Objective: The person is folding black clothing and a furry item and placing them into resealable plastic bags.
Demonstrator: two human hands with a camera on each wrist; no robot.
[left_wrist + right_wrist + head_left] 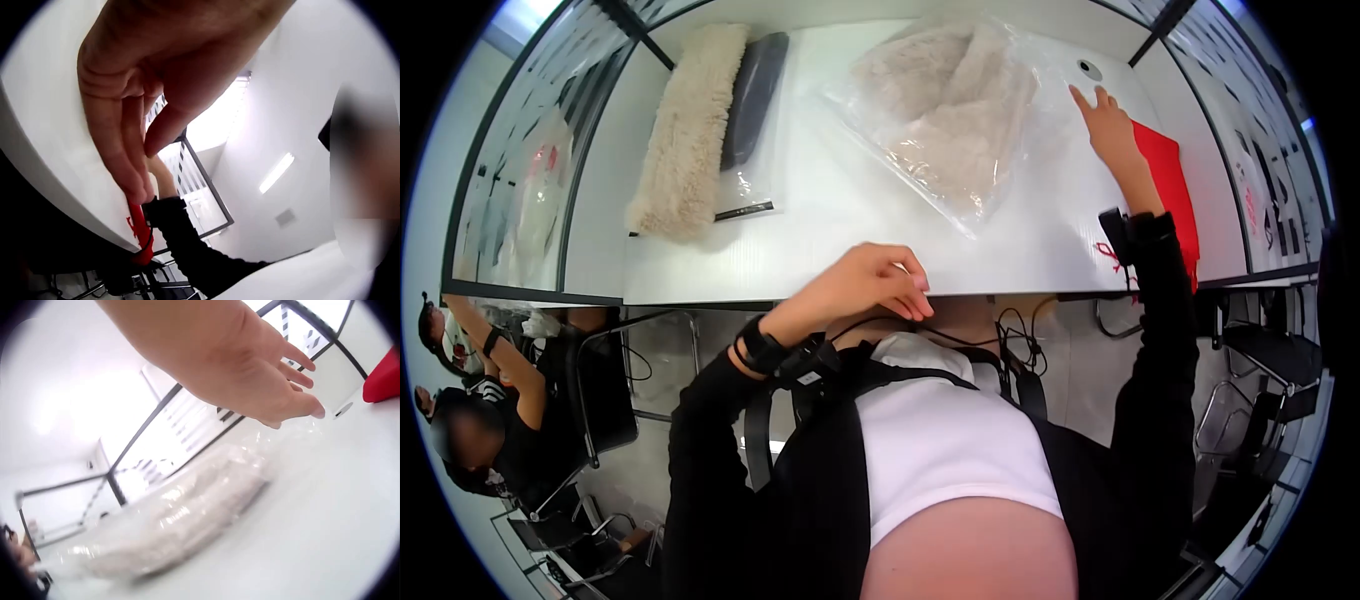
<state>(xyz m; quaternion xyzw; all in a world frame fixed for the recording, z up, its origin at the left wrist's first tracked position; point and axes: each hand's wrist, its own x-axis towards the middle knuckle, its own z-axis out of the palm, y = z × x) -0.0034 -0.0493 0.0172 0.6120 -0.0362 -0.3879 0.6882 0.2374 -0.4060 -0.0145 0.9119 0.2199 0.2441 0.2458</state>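
My left hand (855, 283) hovers over the table's front edge, its fingers loosely curled and holding nothing. In the left wrist view the thumb and fingers (115, 144) bend toward each other with nothing between them. My right hand (1108, 130) reaches over the back right of the table, fingers spread and empty. Right beside its wrist lies a flat red item (1168, 185) with red cords (1110, 256) at its front left. A beige fluffy piece in a clear plastic bag (950, 100) lies left of the right hand, and shows in the right wrist view below that hand.
At the table's left lie a long beige fluffy piece (690, 130) and a dark grey item (755, 100) in clear plastic. A round cable hole (1090, 69) sits at the back right. Framed partitions enclose the white table (820, 250). Another person (500, 400) sits at the left.
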